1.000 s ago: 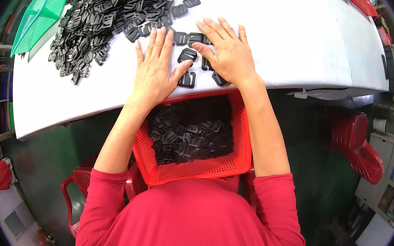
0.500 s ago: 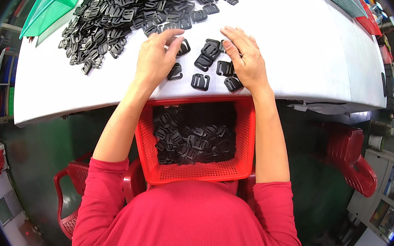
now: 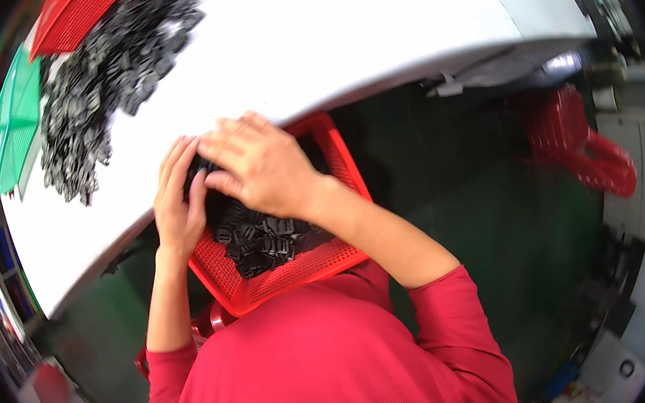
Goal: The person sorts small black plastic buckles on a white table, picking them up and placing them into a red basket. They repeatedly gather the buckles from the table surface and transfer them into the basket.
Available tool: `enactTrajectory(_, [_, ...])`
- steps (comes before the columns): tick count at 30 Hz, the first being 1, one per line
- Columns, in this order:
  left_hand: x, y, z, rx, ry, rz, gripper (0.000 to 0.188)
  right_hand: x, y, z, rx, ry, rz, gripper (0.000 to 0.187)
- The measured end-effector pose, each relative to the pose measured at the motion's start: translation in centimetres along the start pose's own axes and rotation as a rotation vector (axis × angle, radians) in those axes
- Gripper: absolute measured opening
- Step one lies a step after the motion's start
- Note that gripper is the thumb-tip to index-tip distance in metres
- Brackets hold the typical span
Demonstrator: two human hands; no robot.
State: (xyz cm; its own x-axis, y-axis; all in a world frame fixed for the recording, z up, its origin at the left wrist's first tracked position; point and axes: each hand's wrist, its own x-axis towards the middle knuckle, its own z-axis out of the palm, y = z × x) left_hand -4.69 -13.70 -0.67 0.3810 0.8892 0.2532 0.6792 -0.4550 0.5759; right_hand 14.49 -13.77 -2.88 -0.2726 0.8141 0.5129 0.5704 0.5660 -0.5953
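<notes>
My left hand [image 3: 181, 199] is at the table's edge by the far left side of a red plastic basket [image 3: 320, 262], its fingers stretched and thumb apart. My right hand [image 3: 267, 167] reaches across above the basket, slightly blurred, with fingers extended toward the left hand. Dark pieces show in the gap between the two hands; whether either hand grips any cannot be made out. Inside the basket lie many black plastic strap buckles [image 3: 268, 239]. A large heap of similar buckles [image 3: 123, 58] covers the left part of the white table [image 3: 338, 40].
A red basket [image 3: 93, 4] and a green basket [image 3: 15, 125] stand tilted beside the heap at the far left. A dark red plastic chair [image 3: 576, 144] is to the right on the dark green floor [image 3: 457, 176]. The table's near edge runs diagonally past the basket.
The view has turned and shifted. Both hands have come from the tabletop to the basket's far side, close together. The small group of loose buckles no longer shows on the table.
</notes>
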Motion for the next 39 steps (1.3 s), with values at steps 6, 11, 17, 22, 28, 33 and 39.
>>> enactTrajectory(6, [-3.3, 0.1, -1.2, -0.034, 0.030, -0.013, 0.029, -4.4, -3.7, 0.4, 0.198, 0.067, 0.083, 0.032])
enactTrajectory(11, [1.7, -0.6, -2.2, 0.176, 0.073, 0.049, 0.031, -4.2, -4.6, -0.1, 0.241, 0.228, 0.033, 0.021])
enactTrajectory(17, [6.3, -0.2, -0.4, 0.239, -0.025, 0.211, 0.041, -3.0, -3.8, -1.6, 0.170, 0.304, -0.012, 0.015])
enactTrajectory(22, [6.9, -1.3, 2.4, 0.197, -0.136, 0.105, 0.060, 2.5, 2.4, -6.4, 0.134, 0.326, -0.058, 0.017])
enactTrajectory(28, [7.6, 0.9, 2.7, 0.322, -0.188, 0.080, 0.059, 15.4, 18.2, -7.4, -0.192, 0.042, 0.331, 0.050])
enactTrajectory(33, [7.2, 0.7, 2.4, 0.285, -0.166, 0.072, 0.058, 27.9, 26.7, -1.6, -0.294, -0.100, 0.311, 0.058])
enactTrajectory(39, [8.0, 0.6, 2.4, 0.177, -0.167, 0.098, 0.056, 36.4, 27.5, 1.4, -0.401, -0.286, 0.353, 0.050])
